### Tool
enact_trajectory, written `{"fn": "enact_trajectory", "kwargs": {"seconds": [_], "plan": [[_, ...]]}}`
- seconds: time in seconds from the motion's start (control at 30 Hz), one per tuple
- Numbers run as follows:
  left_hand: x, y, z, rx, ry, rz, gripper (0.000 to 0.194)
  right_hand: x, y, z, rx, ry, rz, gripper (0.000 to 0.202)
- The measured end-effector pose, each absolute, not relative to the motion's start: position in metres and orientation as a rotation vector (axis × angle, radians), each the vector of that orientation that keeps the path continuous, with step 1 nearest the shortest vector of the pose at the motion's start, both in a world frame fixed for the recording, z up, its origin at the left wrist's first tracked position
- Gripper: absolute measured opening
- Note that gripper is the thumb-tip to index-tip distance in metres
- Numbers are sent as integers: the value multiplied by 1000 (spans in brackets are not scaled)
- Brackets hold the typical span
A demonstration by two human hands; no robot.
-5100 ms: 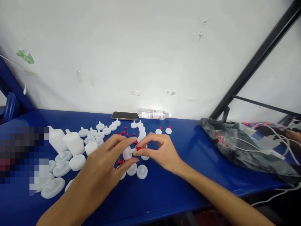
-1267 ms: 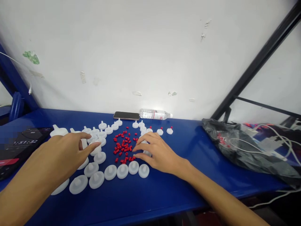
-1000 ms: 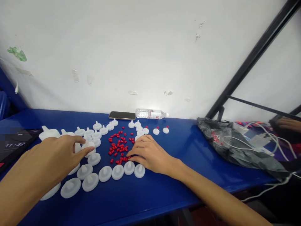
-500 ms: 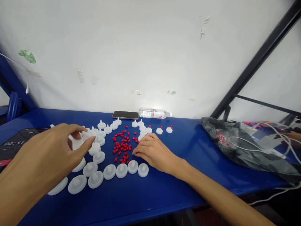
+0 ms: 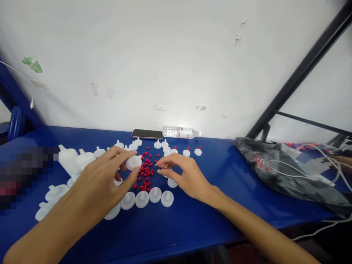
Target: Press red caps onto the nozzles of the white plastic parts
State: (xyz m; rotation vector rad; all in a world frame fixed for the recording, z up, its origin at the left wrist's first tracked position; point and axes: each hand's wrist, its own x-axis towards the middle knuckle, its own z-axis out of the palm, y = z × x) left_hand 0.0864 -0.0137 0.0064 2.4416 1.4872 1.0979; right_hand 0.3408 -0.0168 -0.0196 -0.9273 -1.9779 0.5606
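Observation:
My left hand has its thumb and fingers closed round a white spout cap, raised over the table with its small spout turned to the right. Just to the right, my right hand hovers with thumb and index finger drawn together; anything between the tips is too small to make out. Between and below the hands lies a loose pile of small red tip caps. More white spout caps stand around the pile, such as one in the front row. Some are hidden behind my left hand.
Three white caps with red tips, one farthest right, stand beyond my right hand. A phone and a clear bottle lie along the wall. A black plastic bag covers the right end of the blue table.
My left hand has moved right from the white caps on the left, bringing one over the red pile. My right hand has lifted slightly from the pile's right edge.

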Motion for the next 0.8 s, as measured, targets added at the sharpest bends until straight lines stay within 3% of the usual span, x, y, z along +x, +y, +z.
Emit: {"fn": "enact_trajectory", "kwargs": {"seconds": [0.13, 0.4, 0.8], "plan": [[95, -12, -13, 2532, 1367, 1119, 33, 337, -17, -16, -869, -1729, 793, 18], [108, -25, -23, 2638, 1468, 980, 20, 334, -23, -16, -792, -1635, 941, 26], [112, -31, -19, 2822, 1518, 946, 14, 332, -26, -19, -797, -1785, 726, 21]]}}
